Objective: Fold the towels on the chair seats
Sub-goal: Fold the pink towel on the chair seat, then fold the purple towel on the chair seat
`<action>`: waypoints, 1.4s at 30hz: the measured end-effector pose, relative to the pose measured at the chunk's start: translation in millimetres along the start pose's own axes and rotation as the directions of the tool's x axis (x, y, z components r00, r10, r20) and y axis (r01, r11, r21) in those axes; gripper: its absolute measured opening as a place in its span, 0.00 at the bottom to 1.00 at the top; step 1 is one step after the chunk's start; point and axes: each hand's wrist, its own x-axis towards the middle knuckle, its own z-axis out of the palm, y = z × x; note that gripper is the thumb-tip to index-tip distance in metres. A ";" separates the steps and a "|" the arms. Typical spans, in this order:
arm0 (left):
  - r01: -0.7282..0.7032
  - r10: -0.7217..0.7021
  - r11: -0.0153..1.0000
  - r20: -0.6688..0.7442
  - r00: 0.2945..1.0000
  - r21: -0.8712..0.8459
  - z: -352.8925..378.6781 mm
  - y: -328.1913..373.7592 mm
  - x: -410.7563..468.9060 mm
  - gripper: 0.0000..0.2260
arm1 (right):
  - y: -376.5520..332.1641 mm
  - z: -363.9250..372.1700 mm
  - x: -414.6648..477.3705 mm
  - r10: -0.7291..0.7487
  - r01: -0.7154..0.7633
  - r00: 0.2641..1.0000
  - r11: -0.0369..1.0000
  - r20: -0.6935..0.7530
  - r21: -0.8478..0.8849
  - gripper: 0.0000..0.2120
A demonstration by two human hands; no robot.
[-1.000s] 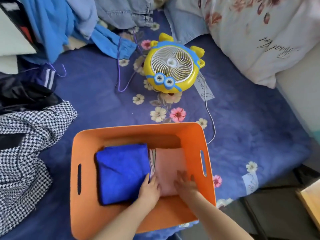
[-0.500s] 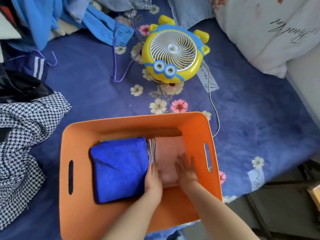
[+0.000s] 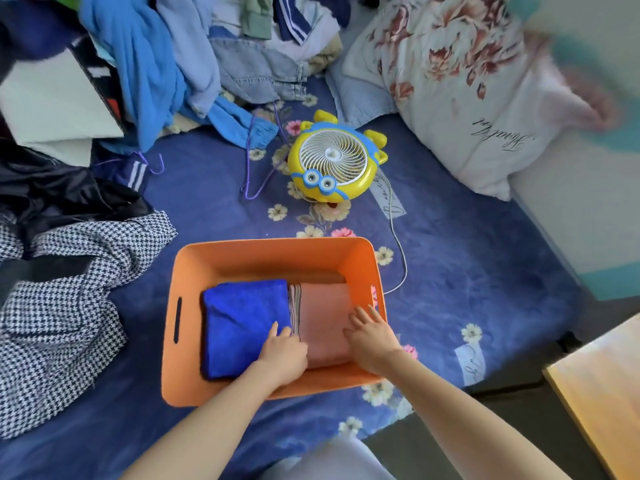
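An orange basket (image 3: 180,382) sits on the blue bed cover in front of me. Inside it lie two folded towels side by side: a blue towel (image 3: 239,320) on the left and a pink towel (image 3: 323,310) with a striped edge on the right. My left hand (image 3: 282,353) rests at the seam between the two towels, fingers tucked down by the pink towel's near left edge. My right hand (image 3: 372,336) lies flat with spread fingers on the pink towel's right side, by the basket's right wall.
A yellow and blue toy fan (image 3: 334,164) with a white cable (image 3: 398,251) stands beyond the basket. A houndstooth garment (image 3: 65,292) lies left, piled clothes (image 3: 166,64) at the back, a floral pillow (image 3: 467,81) back right. A wooden surface (image 3: 602,393) is at lower right.
The view has pulled back and tilted up. My hands have spread slightly apart, the right one sliding toward the basket's right wall. Both towels stay in place.
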 end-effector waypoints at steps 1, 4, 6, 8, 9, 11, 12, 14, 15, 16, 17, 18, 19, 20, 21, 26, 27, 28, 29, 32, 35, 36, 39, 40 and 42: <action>0.028 -0.029 0.999 -0.032 0.999 -0.026 -4.2 0.2 -8.4 0.16 | 4.4 -3.3 -7.0 0.004 -0.006 0.999 0.999 -0.048 -0.036 0.08; 0.125 -0.145 0.982 -0.142 0.979 -0.140 -15.6 2.2 -36.4 0.15 | 20.1 5.6 -19.0 0.004 -0.016 0.989 0.997 -0.148 -0.079 0.13; 0.180 -0.227 0.959 -0.210 0.951 -0.220 -17.2 3.4 -51.9 0.15 | 21.5 -21.2 -38.5 -0.012 -0.005 0.989 0.994 -0.151 -0.107 0.14; 0.240 -0.322 0.926 -0.280 0.904 -0.292 -18.0 7.6 -74.1 0.16 | 22.7 -36.9 -53.8 -0.083 0.076 0.991 0.995 -0.101 -0.064 0.16; 0.270 -0.365 0.910 -0.299 0.882 -0.315 -18.0 7.9 -84.3 0.16 | 23.2 -41.8 -58.7 -0.108 0.101 0.990 0.992 -0.092 -0.078 0.18; 0.320 -0.445 0.872 -0.331 0.832 -0.370 -16.1 8.8 -105.3 0.16 | 22.4 -50.5 -64.0 -0.139 0.130 0.985 0.987 -0.098 -0.091 0.19; 0.339 -0.485 0.851 -0.354 0.800 -0.401 -13.1 11.8 -116.7 0.15 | 19.8 -55.6 -67.4 -0.175 0.163 0.977 0.981 -0.120 -0.105 0.20; 0.400 -0.596 0.780 -0.378 0.708 -0.481 -3.9 26.0 -147.5 0.13 | 10.5 -65.6 -75.6 -0.277 0.259 0.947 0.958 -0.165 -0.124 0.21; 0.409 -0.638 0.753 -0.419 0.646 -0.515 1.0 33.1 -161.6 0.11 | 5.2 -70.3 -78.6 -0.317 0.297 0.931 0.946 -0.180 -0.131 0.22; 0.423 -0.678 0.729 -0.480 0.557 -0.539 11.9 41.4 -178.4 0.08 | -4.2 -74.9 -83.5 -0.379 0.354 0.903 0.923 -0.204 -0.150 0.22; 0.442 -0.702 0.710 -0.501 0.505 -0.549 23.9 49.9 -193.5 0.06 | -13.5 -78.1 -87.8 -0.434 0.401 0.871 0.899 -0.231 -0.174 0.22; 0.482 -0.728 0.685 -0.495 0.474 -0.546 38.2 60.8 -211.5 0.06 | -25.7 -77.9 -92.9 -0.489 0.449 0.834 0.871 -0.256 -0.201 0.22; 0.515 -0.762 0.646 -0.449 0.466 -0.563 51.6 69.2 -226.3 0.06 | -37.3 -76.4 -96.9 -0.536 0.485 0.803 0.842 -0.261 -0.236 0.22; 0.539 -0.791 0.608 -0.387 0.474 -0.583 68.8 76.6 -239.7 0.06 | -50.5 -75.4 -102.8 -0.580 0.521 0.779 0.810 -0.237 -0.268 0.22; 0.571 -0.816 0.575 -0.359 0.453 -0.586 83.9 87.2 -256.4 0.06 | -64.3 -72.3 -109.3 -0.612 0.552 0.763 0.784 -0.208 -0.283 0.22; 0.695 -0.955 0.294 -0.237 0.180 -0.656 156.0 127.9 -359.6 0.09 | -154.6 -74.0 -147.7 -0.783 0.698 0.614 0.599 -0.103 -0.392 0.24; 0.706 -0.976 0.201 -0.203 0.082 -0.679 169.8 139.8 -383.6 0.07 | -177.3 -72.8 -157.5 -0.838 0.726 0.540 0.511 -0.079 -0.459 0.24; 0.712 -0.987 0.113 -0.162 -0.001 -0.693 183.0 151.8 -405.0 0.05 | -199.1 -72.4 -168.7 -0.871 0.727 0.487 0.448 -0.070 -0.520 0.25; 0.717 -0.991 0.043 -0.122 -0.059 -0.696 196.9 163.5 -423.5 0.06 | -220.3 -69.4 -178.8 -0.898 0.731 0.435 0.393 -0.063 -0.557 0.26; 0.689 -0.984 -0.114 -0.012 -0.176 -0.716 240.2 209.0 -473.7 0.13 | -283.3 -52.6 -220.5 -0.957 0.748 0.286 0.258 -0.053 -0.611 0.26; 0.577 -0.945 -0.295 0.145 -0.293 -0.761 295.6 261.3 -519.6 0.16 | -340.8 -34.8 -272.5 -0.982 0.712 0.167 0.060 0.085 -0.700 0.26; 0.543 -0.932 -0.333 0.182 -0.313 -0.771 307.5 279.6 -535.7 0.19 | -361.4 -27.6 -287.5 -0.988 0.730 0.126 0.032 0.088 -0.683 0.28; 0.422 -0.856 -0.488 0.327 -0.399 -0.764 342.7 332.5 -582.6 0.15 | -422.8 2.1 -337.5 -0.988 0.750 0.051 -0.057 0.143 -0.659 0.28; 0.384 -0.829 -0.521 0.347 -0.438 -0.762 352.0 348.7 -598.5 0.11 | -439.1 7.8 -359.7 -0.980 0.729 0.026 -0.116 0.196 -0.674 0.27; 0.305 -0.774 -0.584 0.402 -0.490 -0.753 384.2 390.1 -629.4 0.05 | -472.4 29.4 -401.9 -0.963 0.679 -0.067 -0.236 0.261 -0.696 0.25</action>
